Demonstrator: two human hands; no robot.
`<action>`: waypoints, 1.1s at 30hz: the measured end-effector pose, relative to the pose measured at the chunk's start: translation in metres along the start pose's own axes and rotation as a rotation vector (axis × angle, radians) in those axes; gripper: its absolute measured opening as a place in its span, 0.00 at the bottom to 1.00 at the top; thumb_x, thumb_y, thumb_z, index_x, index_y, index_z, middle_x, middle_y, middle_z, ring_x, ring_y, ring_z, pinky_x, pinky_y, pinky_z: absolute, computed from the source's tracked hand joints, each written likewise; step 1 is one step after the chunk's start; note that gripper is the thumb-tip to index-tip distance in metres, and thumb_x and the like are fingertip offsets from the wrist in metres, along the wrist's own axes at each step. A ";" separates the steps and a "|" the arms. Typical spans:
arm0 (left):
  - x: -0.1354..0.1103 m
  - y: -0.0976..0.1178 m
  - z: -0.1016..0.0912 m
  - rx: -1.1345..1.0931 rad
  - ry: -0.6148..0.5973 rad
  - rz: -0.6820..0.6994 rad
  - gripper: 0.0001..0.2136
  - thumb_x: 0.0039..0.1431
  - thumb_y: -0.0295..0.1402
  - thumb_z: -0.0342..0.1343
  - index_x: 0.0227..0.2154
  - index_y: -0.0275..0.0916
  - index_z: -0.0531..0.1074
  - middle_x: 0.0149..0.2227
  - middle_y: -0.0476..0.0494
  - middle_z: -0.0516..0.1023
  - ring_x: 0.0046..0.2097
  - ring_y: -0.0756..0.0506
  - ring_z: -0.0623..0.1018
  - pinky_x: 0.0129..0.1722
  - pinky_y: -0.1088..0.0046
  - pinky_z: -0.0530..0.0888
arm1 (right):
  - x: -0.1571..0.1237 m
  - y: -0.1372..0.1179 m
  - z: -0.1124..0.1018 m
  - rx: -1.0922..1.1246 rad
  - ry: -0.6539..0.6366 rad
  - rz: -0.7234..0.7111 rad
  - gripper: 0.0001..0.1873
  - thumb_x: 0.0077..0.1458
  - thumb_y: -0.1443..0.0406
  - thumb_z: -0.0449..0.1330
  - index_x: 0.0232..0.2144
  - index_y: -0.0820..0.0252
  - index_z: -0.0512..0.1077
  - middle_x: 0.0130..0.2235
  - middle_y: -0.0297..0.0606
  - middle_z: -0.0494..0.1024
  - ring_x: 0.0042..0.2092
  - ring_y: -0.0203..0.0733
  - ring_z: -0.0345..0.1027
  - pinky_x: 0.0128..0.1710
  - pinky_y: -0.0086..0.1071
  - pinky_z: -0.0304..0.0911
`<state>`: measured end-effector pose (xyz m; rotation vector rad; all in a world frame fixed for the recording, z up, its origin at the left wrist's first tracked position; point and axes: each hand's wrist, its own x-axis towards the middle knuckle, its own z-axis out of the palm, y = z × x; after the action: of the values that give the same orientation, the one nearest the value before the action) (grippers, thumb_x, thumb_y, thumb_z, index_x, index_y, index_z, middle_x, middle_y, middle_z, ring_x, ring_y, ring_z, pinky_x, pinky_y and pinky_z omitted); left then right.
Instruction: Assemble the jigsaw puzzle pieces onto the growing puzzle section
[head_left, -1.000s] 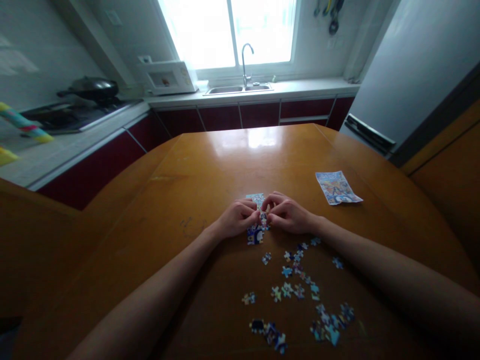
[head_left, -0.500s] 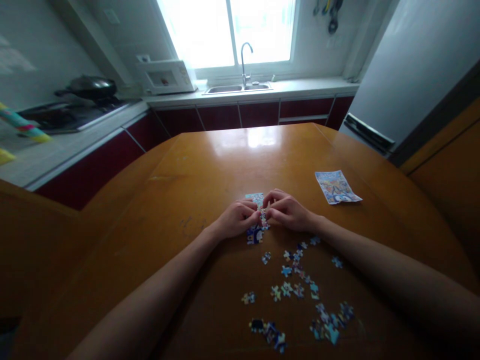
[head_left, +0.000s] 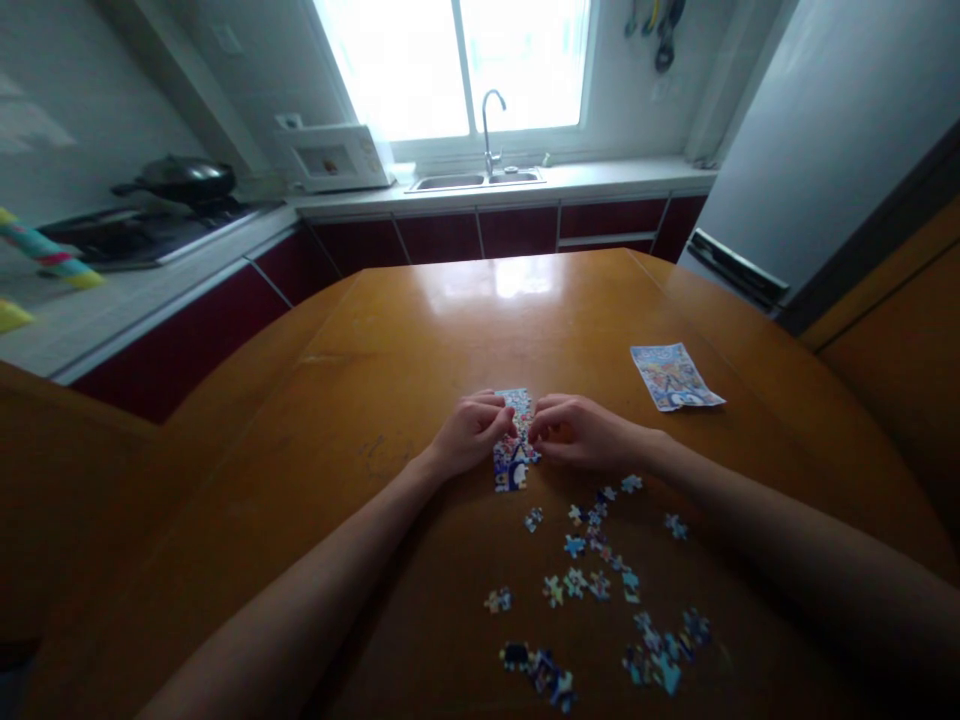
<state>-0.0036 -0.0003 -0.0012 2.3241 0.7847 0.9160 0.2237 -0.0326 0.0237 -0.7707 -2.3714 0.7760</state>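
Note:
A partly joined jigsaw puzzle (head_left: 513, 472) forms a narrow upright strip on the table, pale blue at the far end and dark blue with white at the near end. My left hand (head_left: 471, 432) is closed at its left edge, fingers curled and thumb lying over the pieces. At the right edge is my right hand (head_left: 574, 428), fingers bent and tips against the border pieces. Whether a loose piece is between those fingertips is hidden. One small loose puzzle piece (head_left: 533, 519) lies just below the strip.
Several loose pieces (head_left: 598, 585) are scattered nearer me, with a cluster (head_left: 664, 655) at lower right and another (head_left: 541, 672) at the front. A creased picture sheet (head_left: 677, 378) rests to the right on the wooden table (head_left: 420, 350). Beyond stand a sink and a microwave (head_left: 337, 157).
My right hand has drawn slightly back and down along the puzzle's right edge. My left thumb has lifted and shifted a little left, so more of the strip's middle shows.

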 end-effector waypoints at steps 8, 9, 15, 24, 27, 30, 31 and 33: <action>-0.001 -0.001 0.001 0.043 0.025 -0.025 0.26 0.70 0.41 0.45 0.18 0.38 0.75 0.20 0.48 0.71 0.26 0.50 0.69 0.32 0.71 0.65 | -0.022 -0.070 0.003 -0.395 -0.329 0.038 0.08 0.45 0.74 0.66 0.21 0.58 0.73 0.25 0.37 0.76 0.26 0.37 0.65 0.27 0.34 0.56; -0.001 -0.001 0.001 0.046 0.024 -0.026 0.26 0.70 0.41 0.45 0.18 0.38 0.75 0.20 0.48 0.71 0.26 0.50 0.69 0.32 0.71 0.65 | -0.025 -0.073 0.007 -0.411 -0.340 0.035 0.08 0.44 0.74 0.66 0.21 0.58 0.73 0.25 0.38 0.77 0.26 0.38 0.65 0.27 0.34 0.57; 0.000 0.001 0.001 0.032 0.033 -0.025 0.26 0.70 0.41 0.45 0.18 0.37 0.75 0.20 0.48 0.71 0.26 0.51 0.69 0.31 0.72 0.65 | -0.029 -0.072 0.024 -0.411 -0.325 0.005 0.10 0.43 0.76 0.67 0.22 0.60 0.72 0.26 0.37 0.76 0.26 0.38 0.68 0.27 0.33 0.59; 0.000 0.004 0.000 0.028 0.033 -0.020 0.26 0.70 0.40 0.45 0.18 0.37 0.75 0.20 0.48 0.70 0.26 0.51 0.69 0.31 0.71 0.65 | -0.014 -0.072 0.003 -0.155 -0.347 0.149 0.09 0.46 0.76 0.62 0.22 0.58 0.71 0.23 0.31 0.72 0.23 0.32 0.58 0.23 0.30 0.51; -0.001 0.002 0.000 0.015 0.033 -0.012 0.25 0.69 0.39 0.46 0.18 0.37 0.75 0.20 0.48 0.70 0.26 0.51 0.69 0.31 0.72 0.65 | -0.005 -0.056 0.003 0.057 -0.087 0.294 0.06 0.49 0.74 0.61 0.24 0.59 0.73 0.23 0.30 0.73 0.25 0.31 0.61 0.24 0.28 0.56; -0.002 0.001 0.000 0.006 0.036 -0.013 0.25 0.69 0.39 0.46 0.18 0.37 0.75 0.20 0.48 0.70 0.26 0.51 0.69 0.31 0.72 0.65 | 0.002 -0.035 0.008 0.172 0.102 0.399 0.05 0.49 0.73 0.61 0.24 0.62 0.75 0.24 0.33 0.75 0.27 0.33 0.65 0.26 0.28 0.60; -0.002 0.001 0.001 0.002 0.035 -0.015 0.25 0.69 0.39 0.46 0.18 0.37 0.75 0.20 0.48 0.70 0.26 0.51 0.69 0.31 0.72 0.65 | 0.003 -0.030 0.009 0.194 0.127 0.423 0.05 0.48 0.73 0.61 0.24 0.62 0.76 0.24 0.34 0.76 0.27 0.34 0.66 0.27 0.28 0.61; -0.002 0.001 0.001 -0.012 0.021 -0.012 0.25 0.69 0.39 0.46 0.18 0.37 0.75 0.20 0.48 0.71 0.26 0.51 0.69 0.31 0.72 0.65 | 0.004 -0.024 0.011 0.226 0.137 0.467 0.06 0.46 0.74 0.60 0.24 0.63 0.77 0.24 0.35 0.77 0.27 0.34 0.68 0.27 0.28 0.62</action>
<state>-0.0043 -0.0023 -0.0021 2.3008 0.7991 0.9387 0.2054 -0.0504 0.0326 -1.2540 -1.9586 1.1158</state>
